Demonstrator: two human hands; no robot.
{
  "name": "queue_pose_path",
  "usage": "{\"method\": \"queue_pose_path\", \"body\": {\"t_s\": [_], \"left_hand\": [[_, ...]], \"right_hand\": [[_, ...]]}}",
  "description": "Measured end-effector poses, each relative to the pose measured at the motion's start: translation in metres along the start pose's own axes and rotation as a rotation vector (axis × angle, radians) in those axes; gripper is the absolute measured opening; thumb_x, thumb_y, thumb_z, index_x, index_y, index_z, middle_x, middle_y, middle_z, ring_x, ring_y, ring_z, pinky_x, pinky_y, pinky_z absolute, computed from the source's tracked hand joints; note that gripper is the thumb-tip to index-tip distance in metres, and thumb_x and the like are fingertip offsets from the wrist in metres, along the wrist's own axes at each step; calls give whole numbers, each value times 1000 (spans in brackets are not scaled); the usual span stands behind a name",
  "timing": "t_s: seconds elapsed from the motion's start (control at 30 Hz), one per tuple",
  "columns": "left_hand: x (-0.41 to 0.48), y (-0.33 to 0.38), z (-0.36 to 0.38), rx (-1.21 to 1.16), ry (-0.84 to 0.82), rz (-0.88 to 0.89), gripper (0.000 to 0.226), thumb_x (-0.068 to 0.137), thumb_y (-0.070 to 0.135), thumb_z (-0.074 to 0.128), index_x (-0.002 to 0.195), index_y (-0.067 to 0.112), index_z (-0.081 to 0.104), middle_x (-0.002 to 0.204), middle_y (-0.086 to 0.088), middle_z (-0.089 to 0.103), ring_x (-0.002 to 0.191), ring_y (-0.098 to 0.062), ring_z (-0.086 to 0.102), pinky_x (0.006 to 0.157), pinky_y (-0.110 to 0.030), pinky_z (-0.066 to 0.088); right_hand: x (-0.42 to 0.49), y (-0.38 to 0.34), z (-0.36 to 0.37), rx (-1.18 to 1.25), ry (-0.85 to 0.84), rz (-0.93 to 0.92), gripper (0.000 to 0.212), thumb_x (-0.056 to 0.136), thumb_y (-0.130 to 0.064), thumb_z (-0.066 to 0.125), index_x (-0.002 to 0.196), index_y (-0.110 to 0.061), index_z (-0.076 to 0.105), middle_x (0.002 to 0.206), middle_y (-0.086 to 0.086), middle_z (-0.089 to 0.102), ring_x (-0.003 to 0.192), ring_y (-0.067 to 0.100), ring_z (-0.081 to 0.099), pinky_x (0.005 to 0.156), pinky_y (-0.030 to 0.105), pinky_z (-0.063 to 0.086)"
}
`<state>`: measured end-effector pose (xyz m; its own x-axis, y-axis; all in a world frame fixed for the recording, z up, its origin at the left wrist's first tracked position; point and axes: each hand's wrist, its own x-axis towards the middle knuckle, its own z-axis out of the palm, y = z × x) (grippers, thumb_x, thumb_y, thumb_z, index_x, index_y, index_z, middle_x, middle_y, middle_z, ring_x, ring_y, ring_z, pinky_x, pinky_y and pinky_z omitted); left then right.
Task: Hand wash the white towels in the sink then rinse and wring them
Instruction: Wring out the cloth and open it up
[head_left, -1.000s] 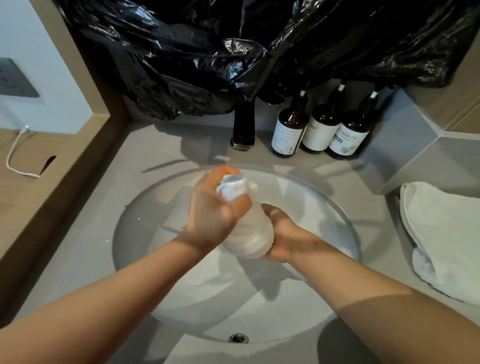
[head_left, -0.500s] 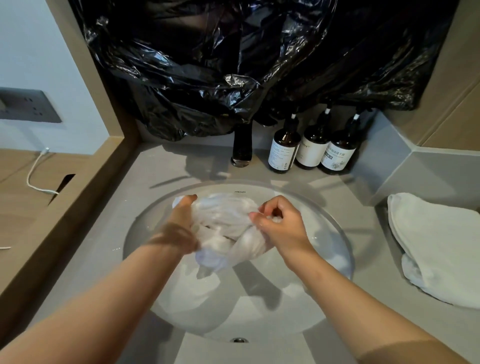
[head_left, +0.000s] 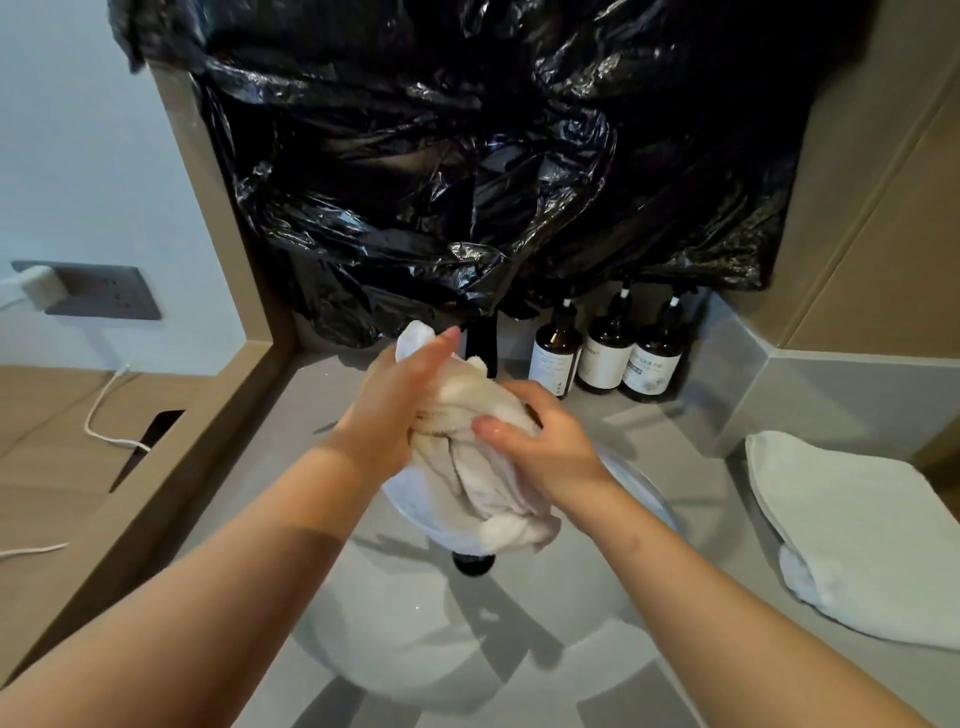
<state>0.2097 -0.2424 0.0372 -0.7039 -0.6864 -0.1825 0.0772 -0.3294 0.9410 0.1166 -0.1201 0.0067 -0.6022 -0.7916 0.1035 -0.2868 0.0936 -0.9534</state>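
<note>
Towel (head_left: 475, 462): bunched roll, long axis 11-to-5 o'clock above sink (head_left: 644, 493). Left hand (head_left: 400, 410) clasps the 11 end; right hand (head_left: 550, 447) clasps mid-roll, nearer the drooping 5 end.

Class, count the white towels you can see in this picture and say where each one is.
2. One white towel is bunched between the left hand and right hand above the sink. The other towel lies folded on the counter at the right. More may be hidden.

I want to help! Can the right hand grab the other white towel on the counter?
Probably not right now: the right hand and left hand are both gripping the bunched towel. Nothing blocks the way to the folded towel, though.
</note>
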Motion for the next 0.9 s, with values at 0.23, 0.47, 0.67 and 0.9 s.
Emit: {"method": "queue_pose_path", "body": {"t_s": [0.23, 0.47, 0.67, 0.9], "left_hand": [[-4, 16, -3, 139, -194, 202, 58, 70, 31, 72, 121, 14, 51, 104, -8, 70, 92, -20, 71, 68, -26, 55], [-12, 24, -5, 371, -583, 103, 56, 71, -8, 70, 117, 19, 53, 98, 2, 73, 92, -13, 70, 73, -23, 56], [-4, 13, -15, 582, -483, 106, 25, 73, 5, 76, 97, 5, 69, 96, -5, 74, 93, -20, 69, 78, -21, 52], [-4, 29, -17, 104, -551, -191, 29, 70, 20, 71, 92, 2, 73, 94, -19, 69, 85, -29, 68, 78, -37, 56]], "right_hand": [[10, -26, -9, 289, 218, -47, 13, 88, -17, 65, 77, -24, 65, 78, -2, 67, 79, 17, 64, 75, 33, 52], [23, -68, -30, 536, 304, -23, 12, 94, -22, 57, 86, -13, 60, 76, 4, 64, 70, 19, 62, 66, 31, 53], [31, -72, -50, 501, 345, 90, 22, 94, -31, 56, 97, -11, 65, 93, 12, 69, 85, 27, 65, 77, 41, 55], [32, -24, -52, 413, 334, 422, 22, 95, -26, 56, 106, -6, 59, 104, 19, 65, 86, 31, 62, 68, 37, 52]]}}
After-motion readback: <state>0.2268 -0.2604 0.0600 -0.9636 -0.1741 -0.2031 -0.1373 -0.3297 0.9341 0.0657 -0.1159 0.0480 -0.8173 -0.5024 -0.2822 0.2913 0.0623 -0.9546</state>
